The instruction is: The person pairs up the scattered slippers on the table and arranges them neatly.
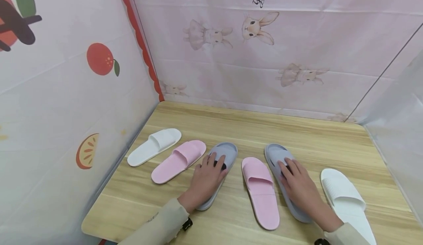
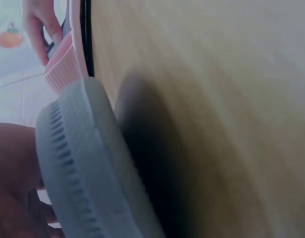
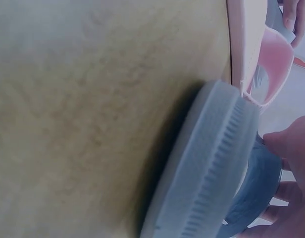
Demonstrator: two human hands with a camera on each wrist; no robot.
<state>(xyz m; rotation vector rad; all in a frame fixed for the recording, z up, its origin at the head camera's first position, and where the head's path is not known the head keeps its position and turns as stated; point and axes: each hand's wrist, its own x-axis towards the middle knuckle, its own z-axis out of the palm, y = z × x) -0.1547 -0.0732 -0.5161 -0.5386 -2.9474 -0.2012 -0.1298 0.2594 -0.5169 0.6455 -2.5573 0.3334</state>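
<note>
Two grey-blue slide slippers stand in the middle of the wooden table in the head view. My left hand [image 1: 205, 179] lies over the strap of the left grey slipper [image 1: 228, 149], fingers bent across it. The right grey slipper [image 1: 275, 152] has my right hand [image 1: 299, 187] on its strap in the same way. Dark oval marks show between the fingers on both straps. Up close, the ribbed sole edge [image 2: 76, 163] fills the left wrist view, a dark shadow under it. In the right wrist view, thumb and fingers grip the strap [image 3: 256, 186] from both sides.
A pink slipper [image 1: 168, 167] and a white slipper [image 1: 143, 154] lie left of the left hand. Another pink slipper [image 1: 267, 205] sits between the hands, and a second white slipper [image 1: 343, 188] is at the right. Printed cloth walls [image 1: 231, 80] border the table [image 1: 297, 125].
</note>
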